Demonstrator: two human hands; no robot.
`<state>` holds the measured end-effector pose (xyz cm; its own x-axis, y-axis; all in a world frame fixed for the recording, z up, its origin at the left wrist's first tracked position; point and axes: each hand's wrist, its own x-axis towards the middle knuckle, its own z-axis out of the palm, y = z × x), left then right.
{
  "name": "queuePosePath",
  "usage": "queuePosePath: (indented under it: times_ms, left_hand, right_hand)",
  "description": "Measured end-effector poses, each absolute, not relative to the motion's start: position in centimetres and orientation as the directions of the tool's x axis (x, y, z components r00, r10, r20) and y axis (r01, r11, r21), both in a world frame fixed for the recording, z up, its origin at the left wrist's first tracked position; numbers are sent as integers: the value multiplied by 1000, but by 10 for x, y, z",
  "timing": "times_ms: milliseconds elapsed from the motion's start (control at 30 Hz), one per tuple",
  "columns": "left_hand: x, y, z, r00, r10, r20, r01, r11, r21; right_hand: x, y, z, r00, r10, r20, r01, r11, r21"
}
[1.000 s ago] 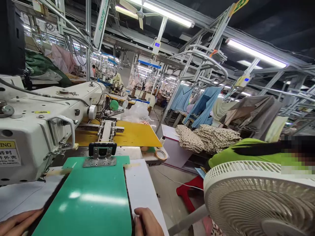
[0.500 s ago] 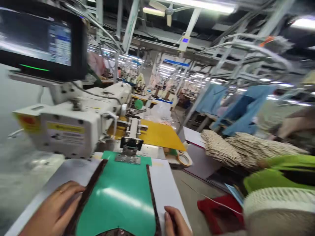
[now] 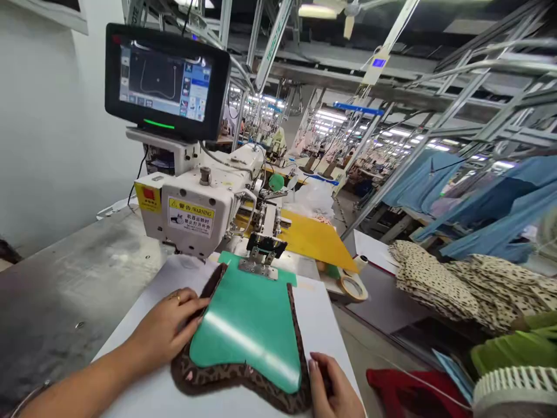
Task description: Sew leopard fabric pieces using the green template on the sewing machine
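White sewing machine [image 3: 209, 197] beyond green template [image 3: 250, 325], flat on leopard-print fabric [image 3: 212, 377] bordering sides and near end. Left hand [image 3: 169, 324] palm down, loosely open, touching fabric's left edge; right hand [image 3: 334, 388] half-curled at right edge, cannot tell whether gripping.

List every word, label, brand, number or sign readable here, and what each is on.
"警告/WARNING": warning label on the white machine head.
"机器运转时 禁止打开外壳": same label; smaller line beneath unreadable.
"TEGOTE": slanted overhead beam; what follows is unreadable.
Too small to read: text on the monitor, the red-and-yellow sticker and the hanging box's blue display.
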<state>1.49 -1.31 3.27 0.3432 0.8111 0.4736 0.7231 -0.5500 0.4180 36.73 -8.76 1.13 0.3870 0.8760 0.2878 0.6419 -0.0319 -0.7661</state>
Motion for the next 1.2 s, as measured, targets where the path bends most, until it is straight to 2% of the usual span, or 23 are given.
queuePosePath:
  times_ms: [67,167,333,667,800,933,1200]
  left_hand:
    - [15,-13,34,362,824,436,728,-542,421]
    - [13,-13,34,373,840,393,720,-529,448]
    - [8,-10,28,365,836,411,693,-538,479]
    - [4,-2,17,356,837,415,741,-524,420]
    - [4,-1,19,336,877,344,749,-470,467]
    - [5,0,22,316,885,342,737,-456,500]
    - [9,-7,34,324,862,389,741,-487,463]
  right_hand:
    - [369,-90,21,321,916,241,674,-43,-737]
    - [367,-91,29,311,925,216,712,-76,-698]
    - [363,-93,29,296,930,218,695,-53,-717]
    - [363,-93,38,230,954,190,706,-29,-708]
    - [364,-92,33,272,940,206,683,-37,-729]
    - [365,-91,31,296,933,203,662,-47,-748]
    - [363,-88,35,328,905,272,529,62,-846]
